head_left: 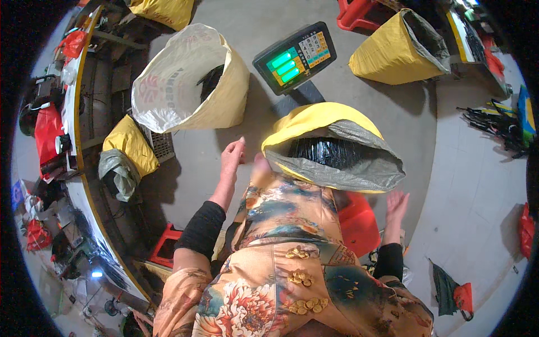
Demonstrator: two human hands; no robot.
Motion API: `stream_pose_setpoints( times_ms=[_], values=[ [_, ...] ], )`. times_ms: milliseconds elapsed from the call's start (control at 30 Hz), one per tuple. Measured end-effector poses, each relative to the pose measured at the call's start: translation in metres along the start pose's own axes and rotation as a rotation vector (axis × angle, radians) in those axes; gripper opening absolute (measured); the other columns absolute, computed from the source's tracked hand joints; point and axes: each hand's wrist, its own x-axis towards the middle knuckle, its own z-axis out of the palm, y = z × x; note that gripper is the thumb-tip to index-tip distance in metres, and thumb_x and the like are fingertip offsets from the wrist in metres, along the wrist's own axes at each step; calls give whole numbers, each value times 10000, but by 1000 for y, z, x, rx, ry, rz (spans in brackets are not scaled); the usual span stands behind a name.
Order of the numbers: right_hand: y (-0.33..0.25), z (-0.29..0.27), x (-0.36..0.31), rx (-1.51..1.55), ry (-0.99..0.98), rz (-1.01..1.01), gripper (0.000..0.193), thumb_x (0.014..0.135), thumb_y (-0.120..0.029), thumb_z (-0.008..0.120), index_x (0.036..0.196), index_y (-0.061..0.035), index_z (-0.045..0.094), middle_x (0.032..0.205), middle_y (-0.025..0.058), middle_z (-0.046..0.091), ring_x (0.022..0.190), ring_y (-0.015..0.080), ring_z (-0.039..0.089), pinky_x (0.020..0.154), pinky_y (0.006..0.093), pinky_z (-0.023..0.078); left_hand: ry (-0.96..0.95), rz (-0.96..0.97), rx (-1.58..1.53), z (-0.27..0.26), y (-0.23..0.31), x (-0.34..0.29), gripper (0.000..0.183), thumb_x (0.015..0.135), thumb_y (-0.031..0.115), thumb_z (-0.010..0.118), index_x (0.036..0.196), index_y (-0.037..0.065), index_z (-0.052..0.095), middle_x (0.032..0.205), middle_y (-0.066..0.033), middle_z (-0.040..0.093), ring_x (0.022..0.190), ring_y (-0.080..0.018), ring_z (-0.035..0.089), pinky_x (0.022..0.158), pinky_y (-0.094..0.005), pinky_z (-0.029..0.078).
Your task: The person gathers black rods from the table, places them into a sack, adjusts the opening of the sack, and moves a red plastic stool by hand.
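Right in front of me stands a yellow woven sack [331,115] with a grey lining, its mouth gaping toward me. Dark, shiny strip-like pieces [325,153] fill the inside. My left hand [233,153] hovers to the left of the sack, apart from it, fingers loosely bent and nothing visible in them. Just below the sack's right corner is my right hand [396,203], its fingers spread and holding nothing; whether it touches the rim I cannot tell. Behind the sack a scale display [295,58] with lit green readouts tilts on its post. The scale's platform is hidden.
A large whitish sack [233,90] with dark pieces inside stands at the left. Another yellow sack [387,53] leans open at the far right. A folded yellow sack [132,147] lies by the cluttered left bench [76,123]. A red stool [359,222] is beside my legs.
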Motion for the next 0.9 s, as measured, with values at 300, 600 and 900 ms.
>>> stream_pose_setpoints(
  times_ms=[300,600,900],
  values=[
    [23,-20,5,-24,55,88,584,764,-440,427,1144,-15,304,1143,125,366,998,239,416,786,347,398,29,-157,325,-62,-92,35,282,689,288,550,821,42,515,674,-30,520,557,-127,509,454,-252,432],
    [100,-47,-2,-598,-70,347,374,766,-424,433,899,-76,466,767,40,505,645,172,518,547,272,434,9,-204,334,-75,-103,30,214,701,224,524,771,22,526,715,-56,548,567,-136,528,465,-275,455],
    [194,-50,15,-1525,-927,-380,194,754,-209,380,775,-69,512,689,83,521,551,196,495,455,344,388,-166,91,449,-60,-89,38,242,743,235,436,674,17,514,507,-62,509,415,-138,491,389,-275,403]
  ],
)
